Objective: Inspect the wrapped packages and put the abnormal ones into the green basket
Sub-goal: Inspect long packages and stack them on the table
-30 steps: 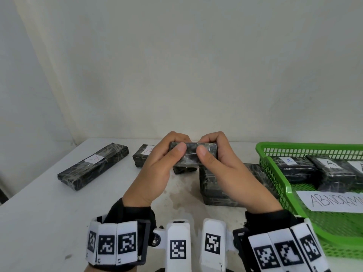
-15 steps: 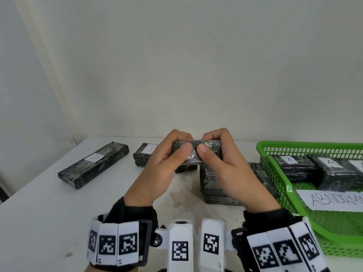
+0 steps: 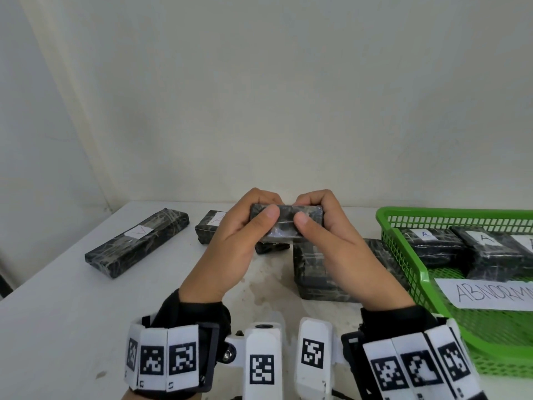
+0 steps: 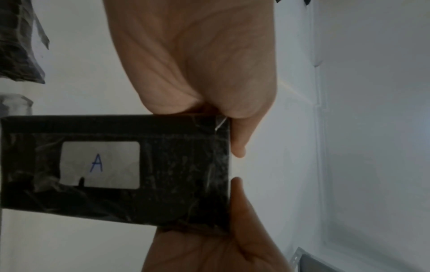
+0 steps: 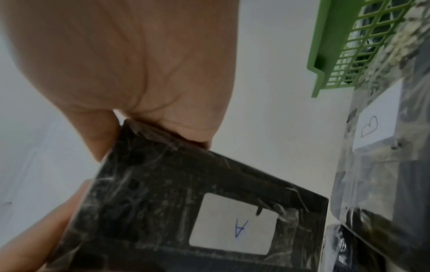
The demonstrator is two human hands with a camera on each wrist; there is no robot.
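A small black wrapped package (image 3: 285, 223) is held up above the table by both hands. My left hand (image 3: 245, 235) grips its left end and my right hand (image 3: 323, 235) grips its right end, thumbs on the near face. Its underside carries a white label with a blue "A", seen in the left wrist view (image 4: 100, 164) and the right wrist view (image 5: 235, 224). The green basket (image 3: 403, 255) stands at the right with several wrapped packages (image 3: 429, 243) marked "A" and a paper sign reading "ABNORM..." (image 3: 490, 293).
A long wrapped package (image 3: 138, 243) lies at the left of the white table. Another labelled one (image 3: 210, 226) sits behind my left hand. A bigger dark package (image 3: 314, 269) lies under my right hand, beside the basket. A package with a heart label (image 5: 377, 125) shows in the right wrist view.
The held package has been tilted slightly between the hands, turning its near face more toward me. Both hands keep their grip and stay at the same spot.
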